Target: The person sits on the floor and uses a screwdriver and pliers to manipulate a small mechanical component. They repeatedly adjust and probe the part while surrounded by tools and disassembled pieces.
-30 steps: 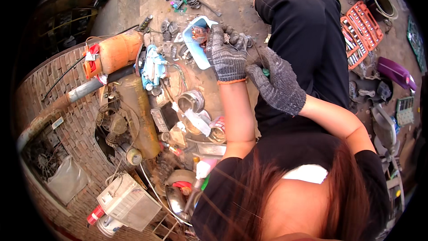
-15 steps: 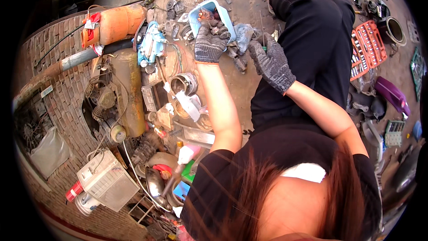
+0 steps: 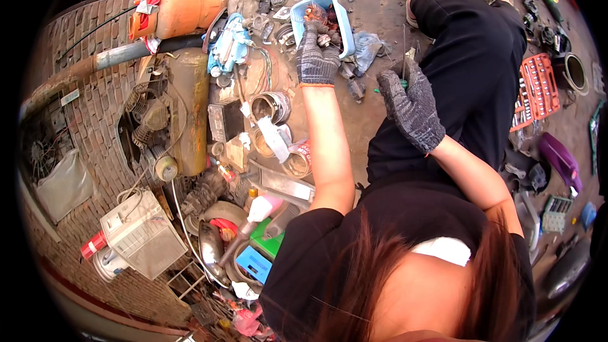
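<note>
My left hand, in a dark grey knitted glove, reaches over the near edge of a light-blue plastic basin. Its fingers curl in above the basin, around something small that I cannot make out. Coppery and dark metal pieces lie inside the basin, partly hidden by the glove. My right hand, gloved the same way, is in front of my trouser leg. It is closed around a screwdriver with a green handle; the thin shaft points away from me.
A crumpled clear plastic bag and dark metal scraps lie right of the basin. Leftward are a light-blue cloth bundle, open tins and an orange gas cylinder. An orange socket set case lies at the right.
The view has shifted, so most things appear farther right. My left hand's fingers have moved a little within the basin. The screwdriver stays in my right hand.
</note>
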